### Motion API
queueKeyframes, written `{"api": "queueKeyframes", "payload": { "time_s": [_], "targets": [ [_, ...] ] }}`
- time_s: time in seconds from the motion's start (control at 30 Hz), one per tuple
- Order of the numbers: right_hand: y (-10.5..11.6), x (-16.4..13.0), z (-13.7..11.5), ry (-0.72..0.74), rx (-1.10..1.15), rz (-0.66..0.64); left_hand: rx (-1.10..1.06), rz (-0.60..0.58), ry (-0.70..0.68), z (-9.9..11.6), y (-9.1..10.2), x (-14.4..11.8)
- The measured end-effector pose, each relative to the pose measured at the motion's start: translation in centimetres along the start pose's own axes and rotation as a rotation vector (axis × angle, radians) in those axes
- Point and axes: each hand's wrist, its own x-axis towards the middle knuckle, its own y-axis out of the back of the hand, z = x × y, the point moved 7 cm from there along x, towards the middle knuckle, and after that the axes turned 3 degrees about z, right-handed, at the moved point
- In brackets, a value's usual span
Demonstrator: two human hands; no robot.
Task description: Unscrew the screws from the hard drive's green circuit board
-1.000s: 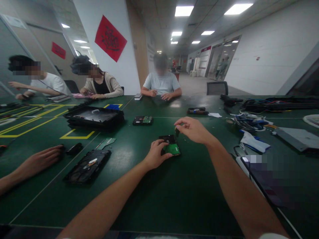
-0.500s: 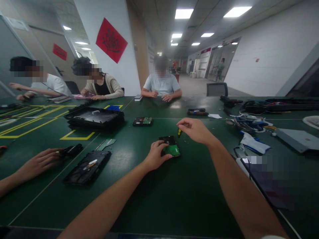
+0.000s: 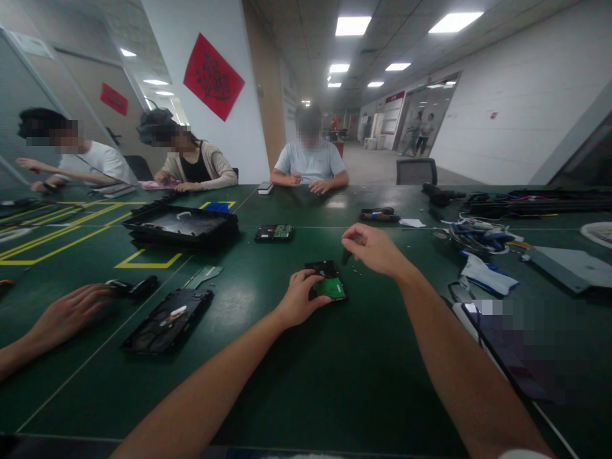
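Okay, on the dark green table (image 3: 335, 382) my left hand (image 3: 299, 299) presses the small black hard drive with the green circuit board (image 3: 327, 280), fingers curled over its near-left edge. My right hand (image 3: 375, 250) hovers just above its far right corner, fingertips pinched on a thin dark screwdriver (image 3: 345, 255).

Hidden and unclear parts at the work table
The left hand (image 3: 300, 296) covers the hard drive's (image 3: 327, 280) near corner; the right hand's (image 3: 375, 250) small dark tool (image 3: 345, 256) is too blurred to identify.
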Motion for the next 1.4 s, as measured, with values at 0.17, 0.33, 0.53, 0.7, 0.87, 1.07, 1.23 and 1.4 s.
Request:
{"api": "queueKeyframes", "payload": {
  "time_s": [0.17, 0.33, 0.53, 0.7, 0.87, 1.07, 1.23, 1.4],
  "targets": [
    [-0.8, 0.0, 0.0, 0.017, 0.115, -0.071, 0.004, 0.006, -0.005, -0.1, -0.1, 0.0],
    [-1.2, 0.1, 0.5, 0.009, 0.131, -0.08, 0.013, 0.01, -0.005, 0.0, -0.2, 0.1],
    [-0.6, 0.0, -0.4, 0.066, -0.017, -0.038, 0.008, 0.007, 0.002, 0.1, 0.0, 0.1],
    [-0.7, -0.2, -0.5, 0.008, -0.053, -0.018, 0.003, -0.003, 0.003, 0.2, 0.1, 0.0],
    [-1.6, -0.3, -0.7, 0.02, 0.077, -0.083, 0.004, 0.001, 0.006, 0.1, -0.1, 0.1],
    [-2.5, -0.1, 0.5, -0.048, 0.227, -0.162, -0.002, -0.003, 0.005, 0.0, 0.0, 0.0],
    [-1.7, 0.2, 0.3, 0.03, 0.08, -0.096, -0.011, 0.009, 0.002, 0.0, -0.1, 0.1],
    [-1.3, 0.2, 0.2, 0.007, 0.075, -0.056, -0.009, 0.007, 0.008, 0.1, 0.0, 0.0]
  ]
}}
